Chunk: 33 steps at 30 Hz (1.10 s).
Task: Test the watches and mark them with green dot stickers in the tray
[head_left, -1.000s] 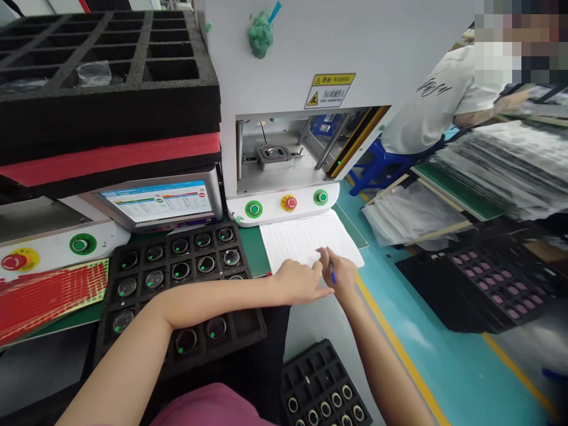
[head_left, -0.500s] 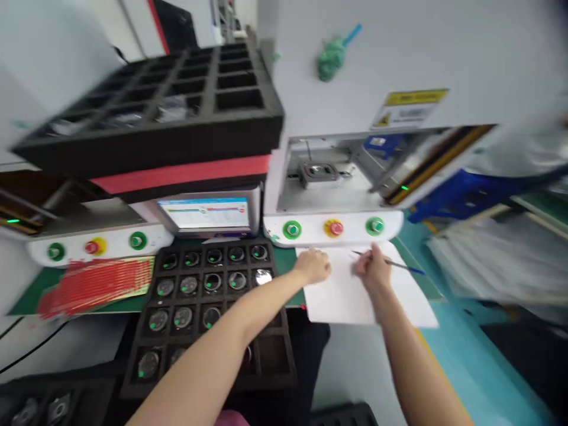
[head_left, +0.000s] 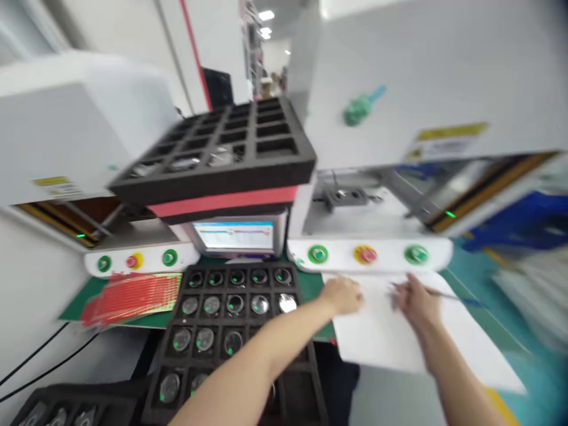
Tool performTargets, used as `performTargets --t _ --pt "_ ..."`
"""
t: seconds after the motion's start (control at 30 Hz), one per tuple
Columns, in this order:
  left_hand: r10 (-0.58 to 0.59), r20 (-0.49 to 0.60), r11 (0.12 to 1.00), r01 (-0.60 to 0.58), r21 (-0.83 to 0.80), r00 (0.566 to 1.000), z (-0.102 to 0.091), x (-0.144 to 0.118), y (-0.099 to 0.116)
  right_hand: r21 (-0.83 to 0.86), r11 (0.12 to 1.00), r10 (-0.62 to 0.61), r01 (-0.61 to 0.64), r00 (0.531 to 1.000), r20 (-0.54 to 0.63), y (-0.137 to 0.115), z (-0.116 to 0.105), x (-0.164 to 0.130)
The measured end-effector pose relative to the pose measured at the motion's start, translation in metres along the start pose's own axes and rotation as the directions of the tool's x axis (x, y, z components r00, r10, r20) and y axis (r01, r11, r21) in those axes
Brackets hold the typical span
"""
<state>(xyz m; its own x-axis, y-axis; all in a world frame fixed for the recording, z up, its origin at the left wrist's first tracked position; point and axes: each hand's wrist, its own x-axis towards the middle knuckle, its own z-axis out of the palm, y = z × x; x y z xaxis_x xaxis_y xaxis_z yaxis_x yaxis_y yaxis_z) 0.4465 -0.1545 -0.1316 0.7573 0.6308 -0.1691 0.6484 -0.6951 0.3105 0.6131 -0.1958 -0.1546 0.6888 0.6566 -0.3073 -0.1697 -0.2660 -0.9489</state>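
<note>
White paper (head_left: 373,337) lies on the green bench top in front of the right-hand machine. My left hand (head_left: 344,294) rests on the paper's upper left part, fingers loosely bent and pressing down, with nothing visible in them. Closed around a slim dark pen with a blue end (head_left: 461,297), my right hand (head_left: 417,299) sits on the paper's upper middle. The pen's tip points left, close to the sheet. Motion blur hides any marks on the paper.
A black foam tray (head_left: 202,316) of round parts with green dots lies left of the paper, partly under my left arm. Behind it, stacked trays (head_left: 213,186) stand above a screen (head_left: 235,235). Red strips (head_left: 133,299) lie at left. A button panel (head_left: 341,254) borders the paper.
The view has tilted up and turned left, so everything sits lower and further right. Both hands remain on the paper, and the pen stays in my right hand.
</note>
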Motion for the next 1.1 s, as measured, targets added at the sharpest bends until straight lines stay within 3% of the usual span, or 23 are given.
performTargets --t 0.1,0.27,0.6,1.1 --pt "0.013 -0.027 1.0 -0.014 -0.017 1.0 0.008 0.011 -0.003 -0.034 0.998 0.06 -0.061 0.998 -0.035 0.004 -0.003 0.019" --pt "0.022 -0.074 1.0 -0.023 -0.012 0.997 0.018 0.028 -0.004 -0.039 0.998 0.041 -0.042 0.999 -0.026 0.02 -0.015 0.05" --pt "0.005 -0.078 1.0 -0.004 0.009 0.997 0.024 0.028 -0.003 0.011 0.998 -0.066 0.065 0.991 0.113 0.038 -0.018 0.062" --pt "0.024 -0.09 1.0 -0.025 -0.002 0.996 0.027 0.03 -0.005 -0.011 0.992 -0.124 0.125 0.989 0.084 0.043 -0.016 0.062"
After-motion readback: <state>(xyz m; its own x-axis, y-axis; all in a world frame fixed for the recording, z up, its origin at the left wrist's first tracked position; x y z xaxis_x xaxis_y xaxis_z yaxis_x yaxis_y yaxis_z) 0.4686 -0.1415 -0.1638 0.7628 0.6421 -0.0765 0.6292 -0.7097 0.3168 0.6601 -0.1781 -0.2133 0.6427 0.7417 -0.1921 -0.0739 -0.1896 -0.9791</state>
